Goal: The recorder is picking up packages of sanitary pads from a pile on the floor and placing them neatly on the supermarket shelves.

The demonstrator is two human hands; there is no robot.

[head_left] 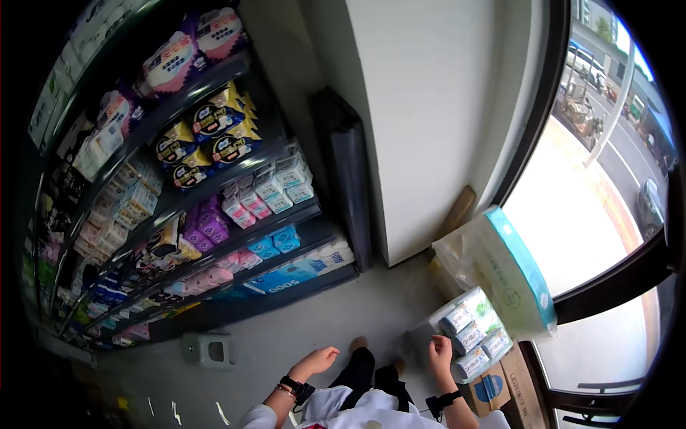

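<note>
My left hand (319, 359) hangs above the floor with its fingers curled in, and nothing shows in it. A dark band and a bracelet circle that wrist. My right hand (440, 349) is loosely closed, with no object visible in its fingers. Right beside it is a clear-wrapped bundle of tissue packs (471, 337), white with dark blue and green print. From this view I cannot tell whether the hand touches the wrap. Another dark band is on the right wrist.
Stocked shelves (236, 154) of wrapped paper goods fill the left. A grey plastic stool (208, 350) stands on the floor. Beyond the bundle, a large clear bag (493, 264) leans by the glass door (586, 186). Cardboard boxes (525, 386) sit at right, near a white pillar (429, 114).
</note>
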